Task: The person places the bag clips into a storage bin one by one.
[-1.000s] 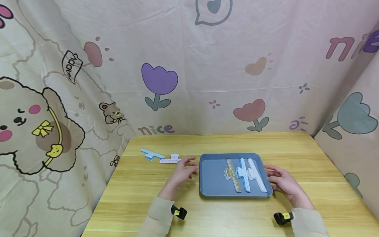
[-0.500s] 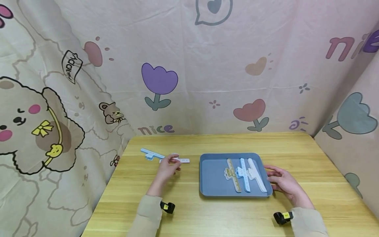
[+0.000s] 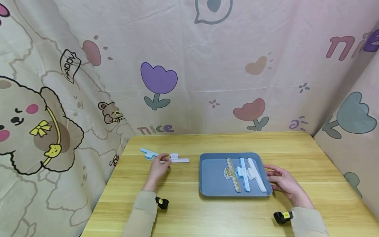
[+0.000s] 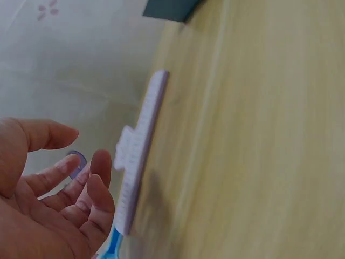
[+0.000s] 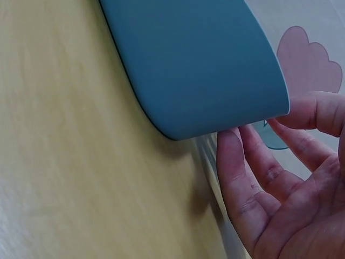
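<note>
My left hand hovers over the left end of a pale purple ruler clip lying at the back left of the table. In the left wrist view its fingers are loosely bent, apart from that clip, with nothing between them. Just left of it lies a light blue ruler clip, partly hidden by this hand. My right hand touches the right side of a blue-grey tray; the right wrist view has its fingertips against the tray's outer wall, fingers slightly bent.
Inside the tray, on its right half, lie a gold ruler clip, a blue ruler clip and a white ruler clip, side by side. The wooden table meets a printed curtain at the back.
My left hand has moved left from beside the tray to above the purple clip, uncovering that clip's right end. The right hand and the tray have stayed in place.
</note>
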`<action>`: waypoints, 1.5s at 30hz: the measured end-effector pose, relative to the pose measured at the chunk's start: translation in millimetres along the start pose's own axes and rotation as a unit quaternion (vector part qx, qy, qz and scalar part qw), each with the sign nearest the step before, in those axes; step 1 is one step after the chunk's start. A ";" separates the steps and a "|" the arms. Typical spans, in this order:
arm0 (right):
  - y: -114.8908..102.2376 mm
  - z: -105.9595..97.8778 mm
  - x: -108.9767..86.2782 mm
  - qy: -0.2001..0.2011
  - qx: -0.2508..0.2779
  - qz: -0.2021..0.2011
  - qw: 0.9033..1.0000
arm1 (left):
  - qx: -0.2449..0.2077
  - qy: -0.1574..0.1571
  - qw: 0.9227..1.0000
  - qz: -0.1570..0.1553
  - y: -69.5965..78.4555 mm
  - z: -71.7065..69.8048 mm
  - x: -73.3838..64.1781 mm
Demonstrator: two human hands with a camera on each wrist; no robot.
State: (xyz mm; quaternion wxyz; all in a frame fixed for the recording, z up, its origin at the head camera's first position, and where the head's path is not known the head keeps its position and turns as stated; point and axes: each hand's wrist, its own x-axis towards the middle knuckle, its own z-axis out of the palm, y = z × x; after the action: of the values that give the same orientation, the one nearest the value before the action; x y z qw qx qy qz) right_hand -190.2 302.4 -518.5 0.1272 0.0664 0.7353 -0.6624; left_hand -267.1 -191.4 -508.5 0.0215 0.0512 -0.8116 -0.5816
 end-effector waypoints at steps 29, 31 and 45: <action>-0.7 1.7 1.4 -0.004 0.016 0.000 1.000 | 0.052 -0.026 0.997 -0.048 -8.7 -1.3 17.7; -0.7 1.5 1.3 -0.004 0.017 -0.001 1.000 | 0.036 -0.030 0.997 -0.057 -8.0 -2.2 16.5; -0.3 0.0 -0.1 -0.003 0.018 -0.004 1.000 | 0.072 -0.088 0.990 -0.083 -5.4 -5.3 5.6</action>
State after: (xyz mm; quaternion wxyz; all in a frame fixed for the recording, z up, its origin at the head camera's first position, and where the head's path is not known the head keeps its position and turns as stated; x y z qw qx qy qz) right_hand -190.2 302.4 -518.2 0.1261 0.0638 0.7231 -0.6761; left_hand -271.9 -198.7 -512.0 -0.1023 0.0681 -0.8428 -0.5241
